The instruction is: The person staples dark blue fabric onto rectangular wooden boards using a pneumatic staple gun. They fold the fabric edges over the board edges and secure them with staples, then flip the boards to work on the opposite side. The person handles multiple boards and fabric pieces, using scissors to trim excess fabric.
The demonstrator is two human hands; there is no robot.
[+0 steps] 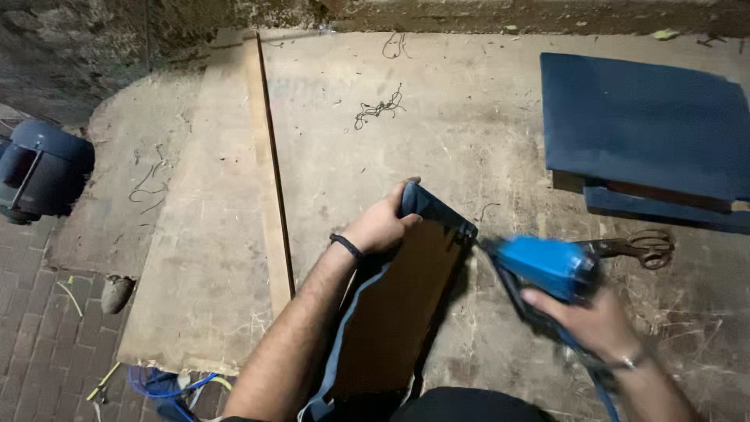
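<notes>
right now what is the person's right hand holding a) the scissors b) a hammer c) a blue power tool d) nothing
c: the right hand grips a blue power tool whose nose meets the corner of the fabric-covered board; the scissors lie untouched on the worktable.

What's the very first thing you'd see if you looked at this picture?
The bright blue staple gun in the right hand, its nose against the end of a brown board. The left hand grips the board's cloth-wrapped top. Dark blue panels lie at upper right.
</notes>
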